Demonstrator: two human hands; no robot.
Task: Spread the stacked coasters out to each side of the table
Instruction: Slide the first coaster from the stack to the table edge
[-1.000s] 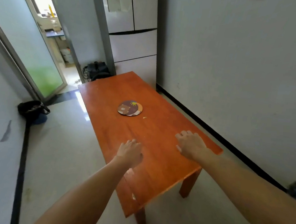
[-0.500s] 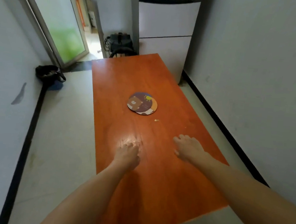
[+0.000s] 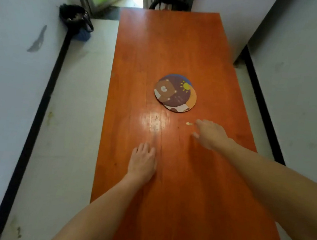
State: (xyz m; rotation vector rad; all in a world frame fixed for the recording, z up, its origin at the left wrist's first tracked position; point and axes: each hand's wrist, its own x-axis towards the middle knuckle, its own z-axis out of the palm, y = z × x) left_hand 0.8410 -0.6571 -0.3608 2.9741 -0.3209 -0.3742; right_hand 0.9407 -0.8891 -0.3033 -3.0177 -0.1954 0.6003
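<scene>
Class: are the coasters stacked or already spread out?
Stacked: the coasters overlap in one slightly offset pile mid-table; neither hand touches them.

No legible text, brand, number or sign appears in the view. The top coaster [image 3: 173, 91] of the stack carries a short line of small pale lettering on its dark brown field, to the right of the printed bear figure and below the sun figure; the characters are too small and blurred to read. No other surface bears any marking.
</scene>
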